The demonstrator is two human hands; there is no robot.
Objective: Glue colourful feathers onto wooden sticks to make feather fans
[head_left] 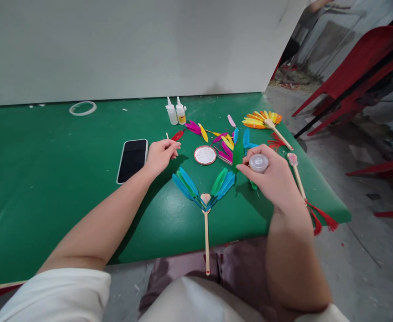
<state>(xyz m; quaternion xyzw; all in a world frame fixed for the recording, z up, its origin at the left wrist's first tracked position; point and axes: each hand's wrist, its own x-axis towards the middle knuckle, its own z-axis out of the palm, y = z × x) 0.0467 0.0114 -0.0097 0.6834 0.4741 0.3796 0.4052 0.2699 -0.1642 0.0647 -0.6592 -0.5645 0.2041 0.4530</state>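
Note:
My left hand is closed in a pinch beside the phone, and the tip of a thin pale stick sticks up above its fingers. In my right hand are a green feather, pinched at the fingertips, and a small round container with a greyish top. Between my hands, nearer to me, lies a fan handle with a heart-shaped head. Blue and green feathers spread from it on the left, and more such feathers on the right.
A red-rimmed white disc lies near loose magenta and yellow feathers. Behind stand two glue bottles. A phone, a tape ring, a yellow-orange feather fan and a tasselled handle rest on the green table.

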